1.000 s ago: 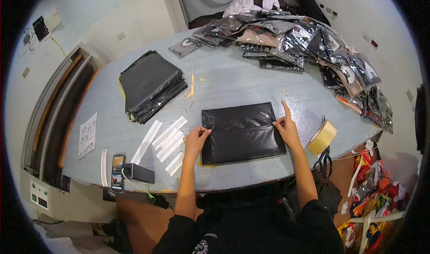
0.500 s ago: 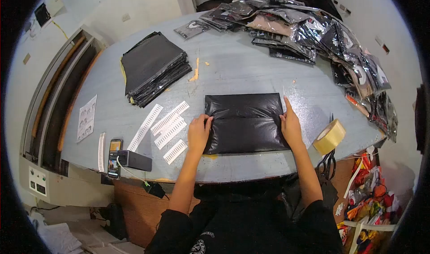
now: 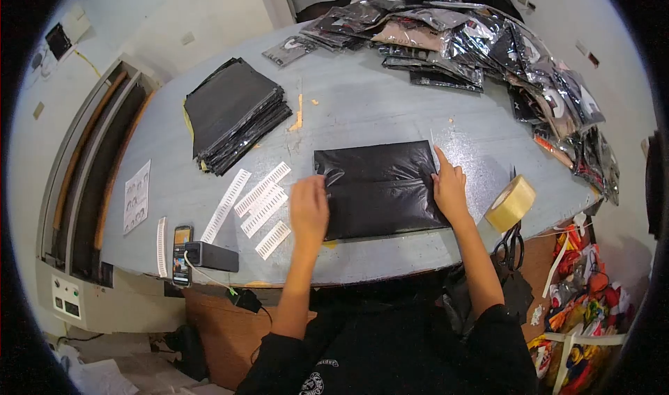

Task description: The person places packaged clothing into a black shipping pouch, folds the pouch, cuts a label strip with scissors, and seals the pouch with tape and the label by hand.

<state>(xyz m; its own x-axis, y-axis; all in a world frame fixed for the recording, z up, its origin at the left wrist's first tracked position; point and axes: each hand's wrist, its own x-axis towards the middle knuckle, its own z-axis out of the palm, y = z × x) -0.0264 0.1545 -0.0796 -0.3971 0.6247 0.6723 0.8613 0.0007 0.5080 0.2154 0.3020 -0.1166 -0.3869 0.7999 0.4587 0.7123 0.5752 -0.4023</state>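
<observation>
A flat black plastic mailing bag [image 3: 380, 189], slightly tilted, lies in front of me on the grey table. My right hand [image 3: 451, 191] grips its right edge, with the thumb on top and the index finger stretched forward along the table. Over the bag's left edge is my left hand [image 3: 309, 205], its fingers bent and smeared by motion. Several strips of printed white labels [image 3: 265, 210] lie to the left of that hand. A roll of tape [image 3: 511, 203] stands to the right of my right hand, beside black scissors [image 3: 512, 247].
A stack of black bags [image 3: 233, 113] sits at the back left. Clear-wrapped garments [image 3: 481, 50] are heaped along the far and right edges. A phone [image 3: 182, 256], a dark box [image 3: 212, 257] with a cable and a printed sheet [image 3: 136, 196] lie at left.
The bag has turned slightly, its right side now farther away. My left hand has shifted at the bag's left edge and is blurred. The right hand stays on its edge. The view has moved a little.
</observation>
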